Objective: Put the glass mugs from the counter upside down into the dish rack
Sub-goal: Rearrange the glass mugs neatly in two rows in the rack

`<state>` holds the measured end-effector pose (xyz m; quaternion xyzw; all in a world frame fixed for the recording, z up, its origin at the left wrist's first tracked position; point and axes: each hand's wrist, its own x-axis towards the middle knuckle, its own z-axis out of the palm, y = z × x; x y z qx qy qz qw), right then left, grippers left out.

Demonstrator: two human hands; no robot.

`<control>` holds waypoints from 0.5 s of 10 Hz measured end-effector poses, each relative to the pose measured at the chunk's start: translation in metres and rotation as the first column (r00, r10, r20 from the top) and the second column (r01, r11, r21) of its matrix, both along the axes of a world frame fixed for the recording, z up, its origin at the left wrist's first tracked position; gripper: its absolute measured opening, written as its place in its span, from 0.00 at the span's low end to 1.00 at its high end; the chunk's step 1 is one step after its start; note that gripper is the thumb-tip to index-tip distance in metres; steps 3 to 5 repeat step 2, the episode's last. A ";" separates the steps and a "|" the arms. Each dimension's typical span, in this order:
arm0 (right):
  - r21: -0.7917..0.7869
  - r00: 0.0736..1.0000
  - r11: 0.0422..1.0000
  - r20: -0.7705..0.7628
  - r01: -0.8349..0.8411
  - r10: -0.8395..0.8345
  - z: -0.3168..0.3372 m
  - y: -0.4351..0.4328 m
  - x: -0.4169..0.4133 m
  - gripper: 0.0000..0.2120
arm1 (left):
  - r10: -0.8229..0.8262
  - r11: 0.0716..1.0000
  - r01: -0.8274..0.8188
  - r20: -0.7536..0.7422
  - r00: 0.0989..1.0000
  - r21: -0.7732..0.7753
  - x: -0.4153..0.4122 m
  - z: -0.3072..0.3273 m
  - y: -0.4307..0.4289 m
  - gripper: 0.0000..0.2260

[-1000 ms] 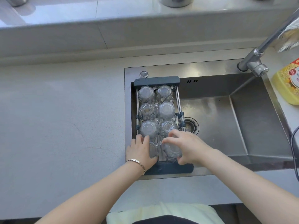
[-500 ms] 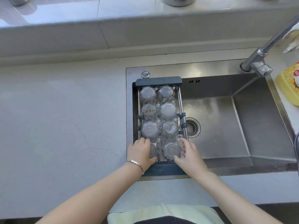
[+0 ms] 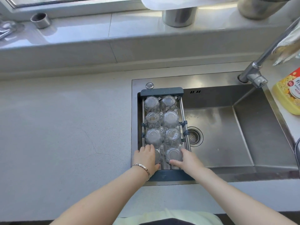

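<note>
A dark-framed dish rack [image 3: 162, 92] spans the left side of the sink, filled with several clear glass mugs standing upside down in two columns. My left hand [image 3: 146, 158] rests over the nearest left mug [image 3: 158, 155], fingers wrapped on it. The nearest right mug [image 3: 174, 154] has my right hand [image 3: 188, 161] cupped around its right side and front. Both mugs sit in the rack's front row. No mug is visible on the counter [image 3: 65, 127].
The steel sink [image 3: 227, 135] with its drain [image 3: 194, 135] lies right of the rack. A faucet [image 3: 254, 73] rises at the back right beside a yellow detergent bottle [image 3: 289, 93]. Metal containers [image 3: 179, 16] stand on the window ledge.
My right hand slid from on top of the nearest right mug to its right side and front. The left hand stayed on the left mug. The camera tilted up slightly.
</note>
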<state>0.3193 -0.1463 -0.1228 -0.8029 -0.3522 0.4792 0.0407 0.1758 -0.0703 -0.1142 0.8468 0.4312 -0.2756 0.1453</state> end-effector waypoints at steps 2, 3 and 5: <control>-0.143 0.918 0.918 0.100 -0.369 0.384 0.038 0.033 0.024 0.14 | 0.125 0.946 -0.104 0.052 0.991 -0.306 0.006 0.051 0.040 0.15; -0.143 0.918 0.918 0.100 -0.369 0.384 0.038 0.033 0.024 0.14 | 0.125 0.946 -0.104 0.052 0.991 -0.306 0.006 0.051 0.040 0.15; -0.143 0.918 0.918 0.100 -0.369 0.384 0.038 0.033 0.024 0.14 | 0.125 0.946 -0.104 0.052 0.991 -0.306 0.006 0.051 0.040 0.15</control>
